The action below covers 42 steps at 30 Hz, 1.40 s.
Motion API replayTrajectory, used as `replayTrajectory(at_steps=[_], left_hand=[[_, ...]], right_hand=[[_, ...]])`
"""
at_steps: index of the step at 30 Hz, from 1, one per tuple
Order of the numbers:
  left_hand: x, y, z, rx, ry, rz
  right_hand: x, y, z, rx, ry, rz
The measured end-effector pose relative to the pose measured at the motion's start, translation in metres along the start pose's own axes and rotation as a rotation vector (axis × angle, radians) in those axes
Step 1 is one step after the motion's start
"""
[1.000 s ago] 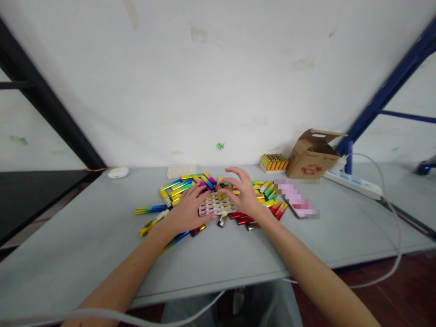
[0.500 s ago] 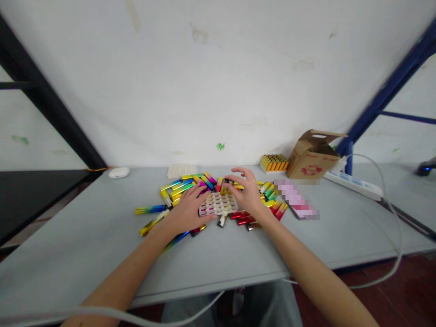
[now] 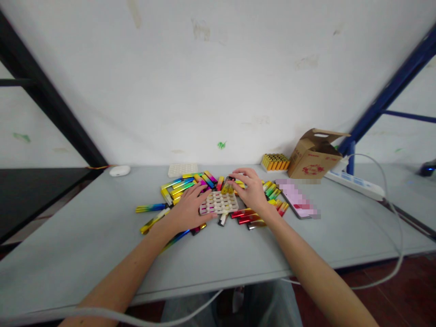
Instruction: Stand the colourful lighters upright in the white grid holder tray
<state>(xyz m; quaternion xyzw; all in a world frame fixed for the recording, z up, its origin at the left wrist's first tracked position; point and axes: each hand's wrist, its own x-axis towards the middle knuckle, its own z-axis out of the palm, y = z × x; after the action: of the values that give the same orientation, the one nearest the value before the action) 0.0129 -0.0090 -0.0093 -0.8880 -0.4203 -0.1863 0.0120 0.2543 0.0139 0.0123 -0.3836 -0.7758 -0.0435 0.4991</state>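
My left hand [image 3: 190, 206] grips the left side of a white tray with rows of holes [image 3: 219, 210], thumb along the near edge and fingers by the far left corner. Between the thumb and fingers of my right hand [image 3: 251, 190] is a yellow lighter with a dark top [image 3: 227, 185]. It leans over the tray's far right corner; whether its lower end sits in a hole I cannot tell. Around the tray lie many shiny lighters, among them blue-and-yellow ones [image 3: 150, 208] on the left and red ones [image 3: 248, 219] on the right.
Behind the pile lies a second white tray with holes [image 3: 183, 170]. Yellow-orange lighters [image 3: 275, 161] stand packed near an open cardboard box [image 3: 315, 161]. A phone [image 3: 296, 200], a power strip [image 3: 356, 185] with a white cable, and a white case [image 3: 120, 170] are on the table.
The yellow lighter in my right hand has tipped from nearly upright to leaning right, and the hand has shifted slightly right. My left hand stays on the tray.
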Motion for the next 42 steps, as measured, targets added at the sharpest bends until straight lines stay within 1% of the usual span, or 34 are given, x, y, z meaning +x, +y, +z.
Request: replayTrajectory(at_steps=[6, 12, 23, 27, 35, 39, 42], left_hand=[[0.001, 0.003, -0.002, 0.004, -0.012, -0.010], [0.000, 0.004, -0.003, 0.011, -0.009, -0.005], [0.000, 0.003, -0.003, -0.014, 0.028, 0.013], [0.001, 0.004, -0.004, -0.010, 0.018, 0.003], [0.001, 0.004, -0.004, -0.009, 0.010, -0.003], [0.000, 0.004, -0.005, 0.004, 0.001, 0.004], [0.001, 0.003, -0.005, -0.002, 0.000, 0.001]], right_hand=[[0.001, -0.004, -0.001, 0.015, -0.040, -0.016], [0.001, -0.012, -0.004, 0.007, -0.037, -0.060], [0.001, -0.011, -0.003, 0.003, -0.053, -0.057], [0.002, -0.013, -0.003, 0.006, -0.034, -0.069], [0.003, -0.019, -0.005, -0.002, -0.083, -0.060], [0.002, -0.015, -0.004, -0.022, -0.077, -0.040], [0.000, -0.011, -0.002, -0.047, -0.082, 0.001]])
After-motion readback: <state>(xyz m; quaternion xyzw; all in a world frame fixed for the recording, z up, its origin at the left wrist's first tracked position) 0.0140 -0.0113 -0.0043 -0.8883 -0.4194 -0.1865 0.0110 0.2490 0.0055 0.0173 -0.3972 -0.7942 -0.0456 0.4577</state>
